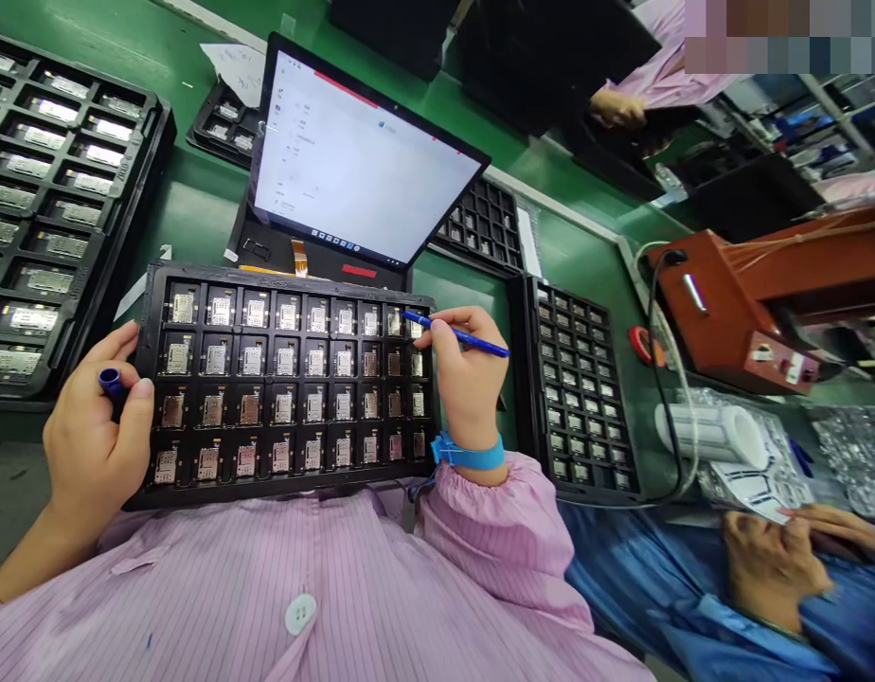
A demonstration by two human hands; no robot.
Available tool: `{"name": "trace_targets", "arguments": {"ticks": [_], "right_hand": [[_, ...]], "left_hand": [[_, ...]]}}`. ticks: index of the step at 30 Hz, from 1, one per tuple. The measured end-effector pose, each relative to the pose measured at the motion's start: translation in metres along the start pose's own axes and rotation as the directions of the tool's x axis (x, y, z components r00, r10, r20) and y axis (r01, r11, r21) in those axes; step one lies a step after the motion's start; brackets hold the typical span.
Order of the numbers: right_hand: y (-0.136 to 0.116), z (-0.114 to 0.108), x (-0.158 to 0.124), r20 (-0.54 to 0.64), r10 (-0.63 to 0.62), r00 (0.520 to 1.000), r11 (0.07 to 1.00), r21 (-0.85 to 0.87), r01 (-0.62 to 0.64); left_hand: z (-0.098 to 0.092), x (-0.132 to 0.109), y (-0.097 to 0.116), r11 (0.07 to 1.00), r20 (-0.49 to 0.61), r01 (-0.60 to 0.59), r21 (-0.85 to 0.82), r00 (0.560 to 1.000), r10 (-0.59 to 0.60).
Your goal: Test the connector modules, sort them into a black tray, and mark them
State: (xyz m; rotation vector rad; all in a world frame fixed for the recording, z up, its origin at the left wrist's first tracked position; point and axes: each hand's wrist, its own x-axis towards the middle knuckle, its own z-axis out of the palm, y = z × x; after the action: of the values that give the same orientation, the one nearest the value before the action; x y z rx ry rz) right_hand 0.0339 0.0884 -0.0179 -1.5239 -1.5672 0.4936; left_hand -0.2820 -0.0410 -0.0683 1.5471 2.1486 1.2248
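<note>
In front of my body a black compartment tray (288,376) carries rows of small metal-shielded circuit boards (286,360), one to a pocket. My right hand (470,379), with a blue wrist strap (473,453), is closed around a blue pen (473,339). The pen's tip is over the tray's top row near the right corner, by one of the boards; I cannot tell whether it touches. At the tray's left edge my left hand (100,431) is closed around a dark blue pen cap (109,379), its open end upward. That hand's thumb rests along the tray's rim.
Behind the tray stands a lit screen (366,161). More filled trays lie at left (146,142) and right (526,379). An orange-red machine (750,303) and a white roll (714,434) are farther right. A co-worker's hands (775,568) rest at lower right; another person's hand (618,106) shows behind.
</note>
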Motion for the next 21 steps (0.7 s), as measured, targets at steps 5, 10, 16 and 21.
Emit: {"name": "trace_targets", "arguments": {"ticks": [5, 10, 16, 21], "right_hand": [[0.002, -0.005, -0.001, -0.028, -0.018, 0.999, 1.000, 0.013, 0.018], [0.007, -0.016, 0.001, -0.106, -0.009, 0.994, 1.000, 0.004, 0.009], [0.014, -0.015, 0.005, -0.079, 0.016, 0.997, 0.999, -0.031, -0.018], [0.016, -0.015, 0.004, -0.087, 0.026, 0.996, 0.999, -0.027, -0.028]], "left_hand": [[-0.001, 0.000, 0.000, 1.000, 0.000, 0.011, 0.023, 1.000, -0.011], [0.000, -0.001, -0.004, 1.000, -0.003, 0.010, 0.016, 1.000, -0.010], [0.000, -0.002, -0.004, 1.000, -0.010, 0.021, 0.020, 1.000, -0.021], [-0.001, -0.001, -0.002, 1.000, -0.011, 0.017, 0.006, 1.000, -0.017]]}}
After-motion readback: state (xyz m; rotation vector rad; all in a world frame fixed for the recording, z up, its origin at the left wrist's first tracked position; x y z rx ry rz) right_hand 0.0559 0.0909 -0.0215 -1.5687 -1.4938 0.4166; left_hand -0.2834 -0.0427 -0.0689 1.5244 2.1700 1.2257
